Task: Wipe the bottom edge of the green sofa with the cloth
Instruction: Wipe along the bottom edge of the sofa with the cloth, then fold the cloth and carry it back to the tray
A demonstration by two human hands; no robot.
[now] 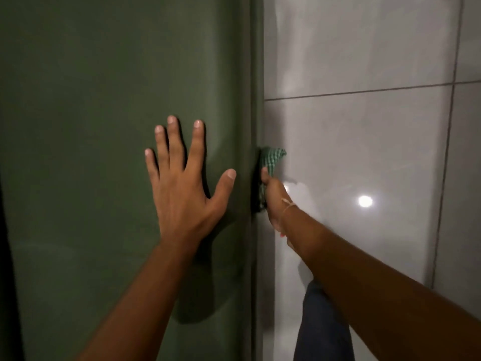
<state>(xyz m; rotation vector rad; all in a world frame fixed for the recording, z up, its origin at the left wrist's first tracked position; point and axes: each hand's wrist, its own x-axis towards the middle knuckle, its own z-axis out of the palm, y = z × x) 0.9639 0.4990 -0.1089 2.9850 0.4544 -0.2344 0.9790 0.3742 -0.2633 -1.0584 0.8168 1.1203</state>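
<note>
The checked cloth [270, 158] is clenched in the right hand [273, 199] against the green sofa [104, 100] edge, while the left hand [182, 188] is pressed flat, fingers spread wide.

Dim, slightly soft frame; lamp glare [365, 201] on perhaps glossy tiles [364, 142].

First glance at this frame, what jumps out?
The left hand lies spread flat on the green sofa that fills the left half. At the sofa's edge, mid-frame, the right hand presses a bunched green checked cloth against it. Glossy grey floor tiles fill the right.
</note>
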